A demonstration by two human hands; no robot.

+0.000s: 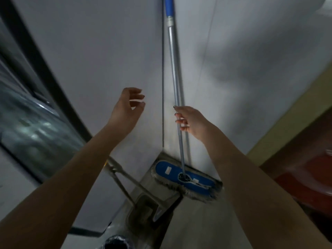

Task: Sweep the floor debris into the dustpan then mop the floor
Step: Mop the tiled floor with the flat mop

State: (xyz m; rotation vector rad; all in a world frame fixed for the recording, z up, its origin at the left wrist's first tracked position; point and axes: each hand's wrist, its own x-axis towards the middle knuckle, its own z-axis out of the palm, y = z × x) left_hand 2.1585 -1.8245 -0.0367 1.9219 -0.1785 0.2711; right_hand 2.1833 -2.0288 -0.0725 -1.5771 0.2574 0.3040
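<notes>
a flat mop (pixel 185 178) leans in the far corner of white walls (pixel 89 51), its fringed head on the grey floor (pixel 197 221) right of a dustpan (pixel 142 209). the right hand (pixel 192 121) lies across the light, stiff metal pole (pixel 173 60) at mid-height, a sound hold; whether its fingers have closed is unclear. the left hand (pixel 125 108) hovers, fingers released.

What I log from my remote feed:
- Two white walls (pixel 107 51) meet at a vertical corner seam (pixel 162 87).
- Left wall: a dark-framed window (pixel 32 119), its glass blurred and reflective.
- Floor (pixel 197 227): grey and smooth.
- Right side: a yellowish panel (pixel 291 112), with blurred reddish-brown wooden furniture (pixel 305 173) just below it.
- Light: dim, with soft shadows across the right-hand wall.
</notes>
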